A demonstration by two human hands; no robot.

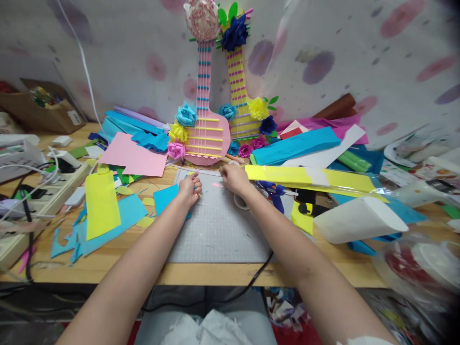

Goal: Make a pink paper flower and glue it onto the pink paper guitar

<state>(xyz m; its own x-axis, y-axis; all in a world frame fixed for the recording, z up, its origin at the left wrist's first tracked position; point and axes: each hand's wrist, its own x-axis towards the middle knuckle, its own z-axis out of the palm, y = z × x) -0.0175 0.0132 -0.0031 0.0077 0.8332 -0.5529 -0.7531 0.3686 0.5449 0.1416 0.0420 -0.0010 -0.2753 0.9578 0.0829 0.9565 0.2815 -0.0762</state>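
My left hand (189, 188) is closed over the grey cutting mat, and thin yellow bits, seemingly a narrow paper strip, stick out from its fingers. To its right, my right hand (234, 179) has its fingertips pressed together near the mat's back edge; whatever they hold is too small to make out. Behind both hands lean a pink paper guitar (212, 139) and a yellow paper guitar (239, 96), each with strings, coloured bars and paper flowers. A small pink strip (217, 185) lies on the cutting mat (219, 230) between the hands. A tape roll (240, 202) is partly hidden by my right forearm.
A blue glue gun (275, 189) stands right of my right forearm, beside a long yellow paper pack (338, 179). Blue paper (115, 225), yellow paper (102, 206) and pink paper (138, 153) lie left. Power strips (46, 206) and cables line the left edge. A white paper roll (359, 220) lies right.
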